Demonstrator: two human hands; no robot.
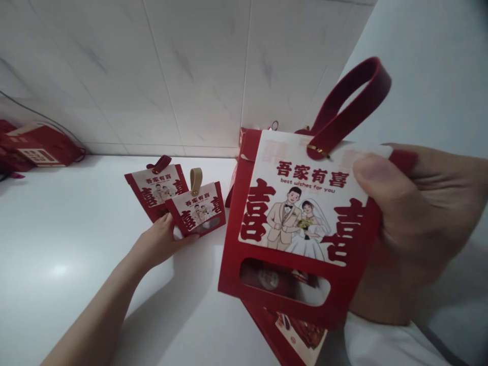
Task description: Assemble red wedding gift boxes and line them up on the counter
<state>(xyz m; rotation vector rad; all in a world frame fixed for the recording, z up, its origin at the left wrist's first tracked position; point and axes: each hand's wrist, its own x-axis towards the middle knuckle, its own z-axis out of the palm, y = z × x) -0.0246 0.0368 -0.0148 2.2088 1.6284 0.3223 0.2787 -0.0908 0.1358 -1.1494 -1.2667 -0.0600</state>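
Right hand raised, fingers closed; left arm outstretched.

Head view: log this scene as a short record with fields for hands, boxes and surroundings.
right hand: holds the near box by its side, close to camera
near box: red loop, couple drawing, "best wishes for you", oval window
left hand: on the lower left of the tan-loop box
behind tan-loop box: similar red-loop box
far left: red packages
surface: white tabletop
backdrop: pale tiled wall
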